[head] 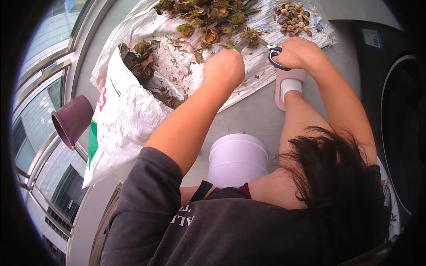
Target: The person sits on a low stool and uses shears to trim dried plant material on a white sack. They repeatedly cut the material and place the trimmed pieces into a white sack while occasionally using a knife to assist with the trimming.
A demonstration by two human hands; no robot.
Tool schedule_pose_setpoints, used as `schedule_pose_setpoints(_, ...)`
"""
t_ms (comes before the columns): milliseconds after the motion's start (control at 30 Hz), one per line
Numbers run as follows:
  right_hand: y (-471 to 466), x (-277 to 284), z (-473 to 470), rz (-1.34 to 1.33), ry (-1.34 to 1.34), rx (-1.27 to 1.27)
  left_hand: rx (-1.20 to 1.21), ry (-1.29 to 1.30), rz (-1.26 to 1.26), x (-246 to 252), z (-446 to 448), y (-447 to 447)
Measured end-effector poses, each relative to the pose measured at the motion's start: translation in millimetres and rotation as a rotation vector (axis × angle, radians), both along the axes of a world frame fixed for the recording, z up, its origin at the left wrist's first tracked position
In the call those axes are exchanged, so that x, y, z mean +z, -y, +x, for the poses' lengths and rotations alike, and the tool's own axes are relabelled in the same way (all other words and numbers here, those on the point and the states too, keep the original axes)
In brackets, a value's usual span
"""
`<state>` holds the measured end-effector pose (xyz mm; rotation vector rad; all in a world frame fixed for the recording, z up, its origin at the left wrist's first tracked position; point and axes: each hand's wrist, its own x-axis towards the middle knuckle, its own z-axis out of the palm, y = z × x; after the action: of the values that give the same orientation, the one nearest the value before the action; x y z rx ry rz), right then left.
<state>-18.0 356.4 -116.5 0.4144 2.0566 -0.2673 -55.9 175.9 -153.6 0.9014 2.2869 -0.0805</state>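
Over a white woven plastic sack spread on the floor, my left hand (225, 68) is bent into a fist; something thin and metallic, perhaps a tool, shows just beyond its fingers, and its grip is mostly hidden. My right hand (298, 55) holds scissors (279, 59) with black and white handles, blades pointing left towards a chestnut burr (250, 36). The blade tips are hard to make out. A heap of green and brown chestnut burrs (213, 20) lies beyond my hands. Loose brown chestnuts (293, 19) are piled at the sack's upper right.
A white plastic bag (129, 113) with dry husks and leaves stands at the left, beside a tilted purple bucket (74, 121). A pale lilac round stool or tub (238, 159) is between my legs. A black appliance (369, 76) is at the right; railings and windows line the left.
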Motion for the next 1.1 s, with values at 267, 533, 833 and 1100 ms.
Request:
schedule_pose_setpoints(267, -3.1, -8.3, -11.9, 0.011, -0.017, 0.037, -0.041, 0.112, -0.129, 11.2, -15.8, -21.0)
schedule_pose_setpoints(533, 0.2, -13.2, -23.0, 0.067, -0.049, 0.079, -0.058, 0.154, -0.167, 16.0, -20.6, -28.3)
schedule_pose_setpoints(833, 4.2, -21.2, -28.3, 0.116, -0.005, 0.115, -0.035, 0.175, -0.168, 10.8, -20.9, -28.7)
schedule_pose_setpoints(1100, 1.6, -47.3, -17.5, 0.094, -0.06, 0.043, -0.033, 0.147, -0.146, 4.4, -14.7, -24.3)
